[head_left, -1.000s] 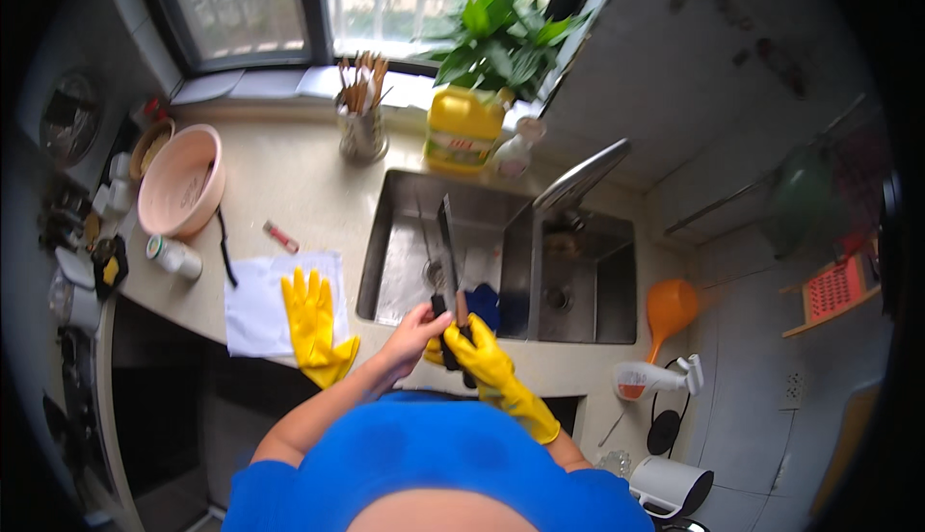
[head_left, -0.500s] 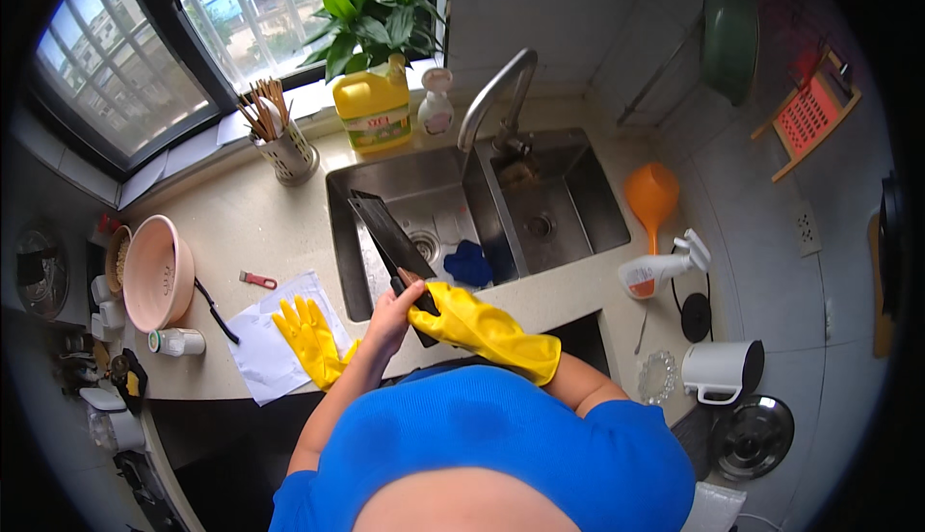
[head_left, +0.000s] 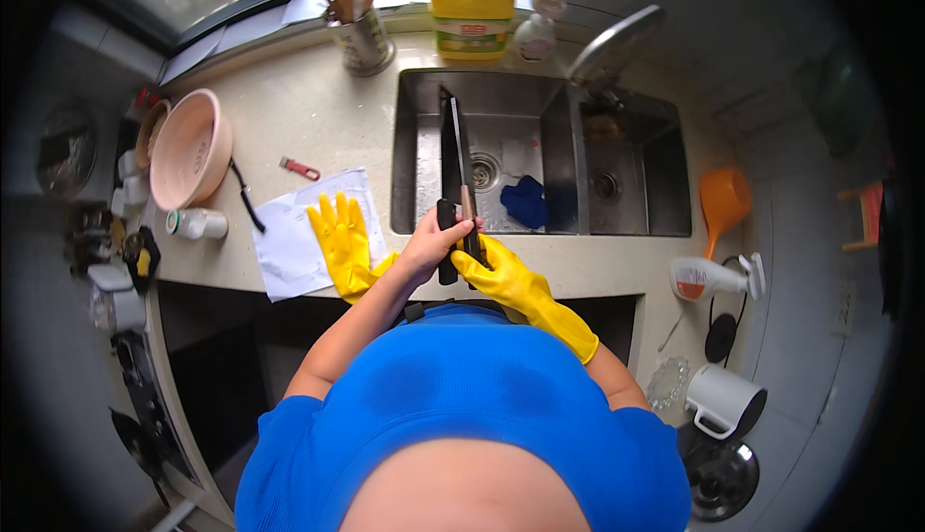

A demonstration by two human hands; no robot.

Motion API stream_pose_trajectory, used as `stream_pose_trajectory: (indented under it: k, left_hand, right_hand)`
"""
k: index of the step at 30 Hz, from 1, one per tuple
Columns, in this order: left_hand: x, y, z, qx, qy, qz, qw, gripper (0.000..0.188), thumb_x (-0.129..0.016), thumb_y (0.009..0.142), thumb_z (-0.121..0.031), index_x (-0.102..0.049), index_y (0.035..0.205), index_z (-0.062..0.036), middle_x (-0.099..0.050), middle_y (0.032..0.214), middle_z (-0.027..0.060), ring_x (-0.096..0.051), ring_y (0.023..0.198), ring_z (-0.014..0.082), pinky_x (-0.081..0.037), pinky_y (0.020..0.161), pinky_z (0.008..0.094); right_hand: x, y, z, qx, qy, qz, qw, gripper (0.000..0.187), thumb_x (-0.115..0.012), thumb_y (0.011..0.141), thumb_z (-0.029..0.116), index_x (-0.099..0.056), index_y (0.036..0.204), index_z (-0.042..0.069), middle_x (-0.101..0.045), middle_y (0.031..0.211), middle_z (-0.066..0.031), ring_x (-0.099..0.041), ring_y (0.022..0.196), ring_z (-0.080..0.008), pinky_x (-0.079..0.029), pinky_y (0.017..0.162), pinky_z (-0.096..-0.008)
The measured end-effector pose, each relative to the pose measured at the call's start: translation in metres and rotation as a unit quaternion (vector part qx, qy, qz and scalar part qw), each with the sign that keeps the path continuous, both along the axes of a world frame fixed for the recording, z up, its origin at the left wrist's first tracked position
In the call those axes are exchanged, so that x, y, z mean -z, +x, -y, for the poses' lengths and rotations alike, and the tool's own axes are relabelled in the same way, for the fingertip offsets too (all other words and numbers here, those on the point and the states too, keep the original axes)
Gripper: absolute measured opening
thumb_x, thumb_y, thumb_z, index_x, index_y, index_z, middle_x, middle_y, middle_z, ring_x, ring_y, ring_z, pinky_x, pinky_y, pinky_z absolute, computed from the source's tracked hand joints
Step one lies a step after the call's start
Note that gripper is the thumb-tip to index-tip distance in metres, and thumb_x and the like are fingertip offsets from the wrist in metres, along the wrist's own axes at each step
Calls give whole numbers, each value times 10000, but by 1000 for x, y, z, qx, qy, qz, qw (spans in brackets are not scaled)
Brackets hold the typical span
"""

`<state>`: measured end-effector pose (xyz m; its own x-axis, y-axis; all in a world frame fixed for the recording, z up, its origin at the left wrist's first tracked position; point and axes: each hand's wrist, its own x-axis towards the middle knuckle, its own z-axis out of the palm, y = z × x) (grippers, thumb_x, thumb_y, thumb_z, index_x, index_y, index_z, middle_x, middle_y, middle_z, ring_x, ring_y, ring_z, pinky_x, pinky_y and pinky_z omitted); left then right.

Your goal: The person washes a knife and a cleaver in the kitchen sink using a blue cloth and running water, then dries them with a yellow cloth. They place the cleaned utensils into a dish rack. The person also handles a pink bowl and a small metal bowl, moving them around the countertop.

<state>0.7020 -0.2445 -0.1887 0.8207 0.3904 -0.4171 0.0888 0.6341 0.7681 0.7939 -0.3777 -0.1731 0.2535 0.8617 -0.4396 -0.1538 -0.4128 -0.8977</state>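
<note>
A: Where do we see the kitchen knives (head_left: 464,151)?
B: We see two of them, dark and side by side, in front of our body. Their blades point to twelve o'clock, above the left bowl of the steel sink (head_left: 416,151).

A: How is our left hand (head_left: 434,243)?
B: It is bare and closed, with the thumb pressed near the brown part (head_left: 468,202) of the right knife and the fingers behind both.

A: And our right hand (head_left: 493,270)?
B: It wears a yellow rubber glove (head_left: 568,328) and is curled around the lower black handle of the right knife. The covered fingertips we cannot tell well.

A: What lies around our hands?
B: At two o'clock, a blue cloth (head_left: 525,202) lies in the sink, near the drain (head_left: 485,173). At nine o'clock, a second yellow glove (head_left: 337,233) lies partly on white paper sheets (head_left: 279,252), on the worktop (head_left: 289,132).

A: And farther away?
B: At ten o'clock stands a pink basin (head_left: 193,146); at twelve, a yellow jug (head_left: 472,16); at three, a spray bottle (head_left: 708,279); at four, a white kettle (head_left: 725,402).
</note>
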Motion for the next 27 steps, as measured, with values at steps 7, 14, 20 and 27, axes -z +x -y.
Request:
stream_pose_trajectory:
  k: [7, 14, 20, 27]
  left_hand:
    - [-4, -64, -47, -60, 273, -114, 953, 240, -609, 845, -58, -453, 1013, 15, -596, 858, 122, -635, 797, 198, -502, 723, 300]
    - [-13, -169, -113, -79, 564, -350, 744, 280, -590, 798, -52, -466, 1045, -7, -598, 879, 261, -572, 888, 449, -455, 708, 488]
    - [18, -221, -140, -47, 672, -429, 601, 279, -514, 737, 25, -463, 1011, 15, -581, 965, 225, -567, 936, 403, -475, 800, 466]
    - [44, -243, -148, 21, 687, -484, 541, 290, -497, 755, 37, -473, 1043, 21, -558, 1004, 196, -557, 963, 375, -463, 828, 447]
  right_hand:
    - [-40, -5, -10, -143, -33, -31, 989, 358, -472, 969, 269, -526, 1256, 63, -638, 1099, -110, -605, 995, -161, -459, 860, -264]
    - [-30, 3, -2, -15, -57, -58, 997, 322, -474, 976, 242, -551, 1206, 31, -630, 1082, -99, -590, 996, -164, -446, 884, -268]
    - [-33, -2, -3, -14, -72, -28, 997, 307, -493, 966, 227, -561, 1192, 30, -634, 1059, -94, -591, 985, -153, -442, 883, -256]
    - [-9, 33, 4, 102, -64, -11, 993, 283, -500, 963, 225, -583, 1150, 29, -632, 1026, -70, -593, 938, -137, -447, 843, -245]
